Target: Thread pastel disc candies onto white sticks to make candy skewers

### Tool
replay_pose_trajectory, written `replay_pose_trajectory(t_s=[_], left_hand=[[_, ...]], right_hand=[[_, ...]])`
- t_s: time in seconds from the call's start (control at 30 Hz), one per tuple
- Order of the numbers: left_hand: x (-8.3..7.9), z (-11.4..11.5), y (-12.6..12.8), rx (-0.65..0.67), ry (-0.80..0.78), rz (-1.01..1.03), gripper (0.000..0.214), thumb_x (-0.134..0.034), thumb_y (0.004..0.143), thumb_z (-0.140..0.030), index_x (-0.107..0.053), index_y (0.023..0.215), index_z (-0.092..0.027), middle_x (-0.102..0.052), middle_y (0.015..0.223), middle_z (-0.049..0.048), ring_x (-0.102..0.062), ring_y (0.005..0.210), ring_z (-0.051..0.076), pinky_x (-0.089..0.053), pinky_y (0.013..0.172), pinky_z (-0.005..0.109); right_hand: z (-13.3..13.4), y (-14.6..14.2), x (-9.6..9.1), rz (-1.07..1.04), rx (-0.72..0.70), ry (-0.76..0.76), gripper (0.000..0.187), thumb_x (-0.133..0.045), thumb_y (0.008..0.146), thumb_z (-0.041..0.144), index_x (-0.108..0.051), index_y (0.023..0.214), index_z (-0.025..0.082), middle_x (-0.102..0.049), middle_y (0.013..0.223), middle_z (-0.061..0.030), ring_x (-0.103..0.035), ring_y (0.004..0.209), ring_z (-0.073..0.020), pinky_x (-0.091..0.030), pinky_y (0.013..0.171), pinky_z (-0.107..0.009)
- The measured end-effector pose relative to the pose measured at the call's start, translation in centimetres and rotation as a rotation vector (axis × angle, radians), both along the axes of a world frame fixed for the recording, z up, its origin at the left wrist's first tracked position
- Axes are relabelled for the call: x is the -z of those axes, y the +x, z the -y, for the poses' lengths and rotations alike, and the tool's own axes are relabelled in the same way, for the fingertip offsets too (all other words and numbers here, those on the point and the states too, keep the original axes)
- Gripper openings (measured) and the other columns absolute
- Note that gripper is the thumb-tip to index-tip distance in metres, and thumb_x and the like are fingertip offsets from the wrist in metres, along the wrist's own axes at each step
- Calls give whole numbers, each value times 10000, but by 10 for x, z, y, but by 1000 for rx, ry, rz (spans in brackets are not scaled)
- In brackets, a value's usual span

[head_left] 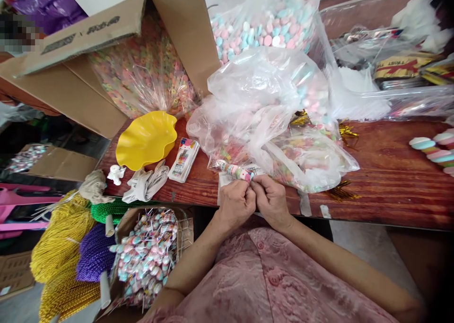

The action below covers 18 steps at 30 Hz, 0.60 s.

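A slim candy stick in a printed clear wrapper points away from me above the table edge. My left hand and my right hand meet at its near end, fingers closed in a pinch on the wrapper. What exactly sits between the fingertips is hidden by the knuckles. Just beyond lies a clear plastic bag with small colourful candies inside. To the left are a stack of printed wrappers, a bundle of whitish strips and a yellow wavy-rimmed bowl.
A cardboard box holds a big bag of ring candies. Behind stands a bag of pastel marshmallows. Marshmallow sticks lie far right. Below left, a box of wrapped candy sticks stands beside yellow cord and purple cord.
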<state>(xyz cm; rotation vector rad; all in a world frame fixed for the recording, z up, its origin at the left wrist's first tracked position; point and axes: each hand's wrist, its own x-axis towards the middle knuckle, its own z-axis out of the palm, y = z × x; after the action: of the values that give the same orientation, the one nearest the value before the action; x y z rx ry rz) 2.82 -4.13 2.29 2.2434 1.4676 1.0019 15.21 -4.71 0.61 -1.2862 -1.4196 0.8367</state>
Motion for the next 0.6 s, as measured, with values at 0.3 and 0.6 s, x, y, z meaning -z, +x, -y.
replay_pose_trajectory(t_s=[0.3,0.6], left_hand=[[6,3,0,4,-184,197,245,-481,826,-120,-424,600,-199,-423,575,-31,-366,542,108,-267,566,267],[-31,-2,0,38,-276,381,265,-493,830,-176,-452,568,-169,-385,548,-49,-348,541,80,-288,557,232]], right_hand=[[-11,23,-8,278,-238,33,235,-468,907,217,-683,814,198,-663,718,-37,-578,655,-160,-432,648,-287],[-11,42,-53,593,-176,550,232,-429,904,81,-635,942,179,-648,719,-28,-586,669,-148,-419,621,-262]])
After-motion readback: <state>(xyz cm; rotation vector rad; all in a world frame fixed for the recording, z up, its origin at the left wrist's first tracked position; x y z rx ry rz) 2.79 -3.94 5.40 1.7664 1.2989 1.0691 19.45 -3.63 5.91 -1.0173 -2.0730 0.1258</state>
